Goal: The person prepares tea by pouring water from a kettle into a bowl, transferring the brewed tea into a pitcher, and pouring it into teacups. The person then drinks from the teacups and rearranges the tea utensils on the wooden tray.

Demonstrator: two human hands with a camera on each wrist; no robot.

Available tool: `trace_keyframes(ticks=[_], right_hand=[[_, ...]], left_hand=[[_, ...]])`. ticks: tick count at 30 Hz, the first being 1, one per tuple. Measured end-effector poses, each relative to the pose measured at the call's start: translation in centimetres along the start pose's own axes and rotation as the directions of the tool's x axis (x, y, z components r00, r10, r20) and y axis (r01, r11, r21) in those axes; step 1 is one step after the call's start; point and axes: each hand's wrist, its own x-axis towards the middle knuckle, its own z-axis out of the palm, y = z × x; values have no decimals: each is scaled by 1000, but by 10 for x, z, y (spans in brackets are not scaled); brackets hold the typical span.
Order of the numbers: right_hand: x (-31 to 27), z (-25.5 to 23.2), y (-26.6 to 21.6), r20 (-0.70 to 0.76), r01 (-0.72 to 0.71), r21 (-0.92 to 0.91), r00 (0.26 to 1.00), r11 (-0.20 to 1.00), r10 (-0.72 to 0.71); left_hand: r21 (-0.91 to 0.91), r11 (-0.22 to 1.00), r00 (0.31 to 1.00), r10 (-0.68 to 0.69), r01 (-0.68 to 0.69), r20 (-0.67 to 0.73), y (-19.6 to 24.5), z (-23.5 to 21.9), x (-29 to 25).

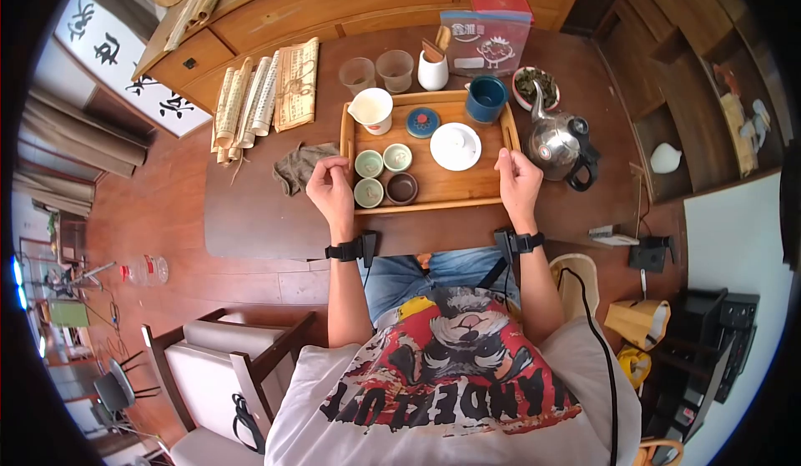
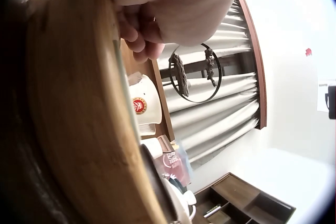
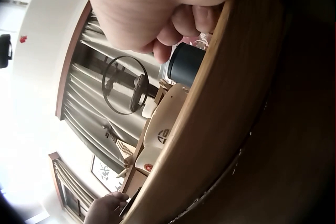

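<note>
Three small pale-green ceramic teacups [image 1: 370,164], one small dark-brown cup [image 1: 402,188], two clear glass tumblers [image 1: 358,74], one steel kettle [image 1: 555,141], one wooden tray [image 1: 446,186].

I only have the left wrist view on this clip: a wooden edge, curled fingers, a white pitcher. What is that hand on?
Observer: The left hand grips the left rim of a wooden tea tray on the table.
Operator: And the other hand?
Observer: The right hand holds the tray's right rim, fingers curled over the edge.
Operator: What is on the tray nearest the left hand?
Observer: Three small green teacups and one brown cup.
Operator: Anything beside the tray?
Observer: A steel kettle stands just right of it.
</note>
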Motion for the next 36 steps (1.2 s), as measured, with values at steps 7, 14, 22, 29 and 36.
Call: trace_keyframes(ticks=[7,14,22,29,36], right_hand=[[1,-5,4,18,-31,55,999,998,30],[-1,-6,14,0,-38,69,999,997,38],[-3,-8,12,5,-48,13,999,999,48],[-4,-9,3,-6,-62,-12,998,998,62],[-5,-10,3,-15,-75,27,997,997,76]], left_hand=[[61,997,999,-43,43,-3,-7,-8,-6],[51,995,996,-87,87,-1,-10,-13,-7],[178,960,968,-236,218,90,9,-17,0],[346,927,957,-220,145,188,35,-12,8],[399,910,946,-221,112,238,32,-14,18]])
